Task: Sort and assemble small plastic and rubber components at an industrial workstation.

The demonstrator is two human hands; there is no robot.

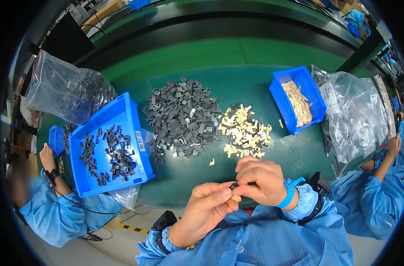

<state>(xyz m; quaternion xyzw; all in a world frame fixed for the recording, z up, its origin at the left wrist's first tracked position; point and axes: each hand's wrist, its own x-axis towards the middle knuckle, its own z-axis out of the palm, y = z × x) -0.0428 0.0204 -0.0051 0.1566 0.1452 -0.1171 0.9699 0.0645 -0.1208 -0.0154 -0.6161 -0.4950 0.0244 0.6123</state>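
Close in front of my body, my left hand (207, 207) pinches a small black plastic part (233, 186) between thumb and fingers. Meeting it from the right, my right hand (261, 181) has its fingertips closed on the same part. The fingers cover most of it, so whether a second small piece is between them cannot be seen. Beyond my hands lies a large heap of black plastic parts (184, 117). To its right is a smaller heap of cream-coloured small pieces (245, 133), with one stray cream piece (212, 162) on the near side.
At left a tilted blue tray (132, 111) holds black parts, beside a clear bag (55, 84) of dark parts. A blue bin (284, 116) of tan pieces stands right, near another clear plastic bag (352, 106). People in blue sit at both sides of the green table (179, 177).
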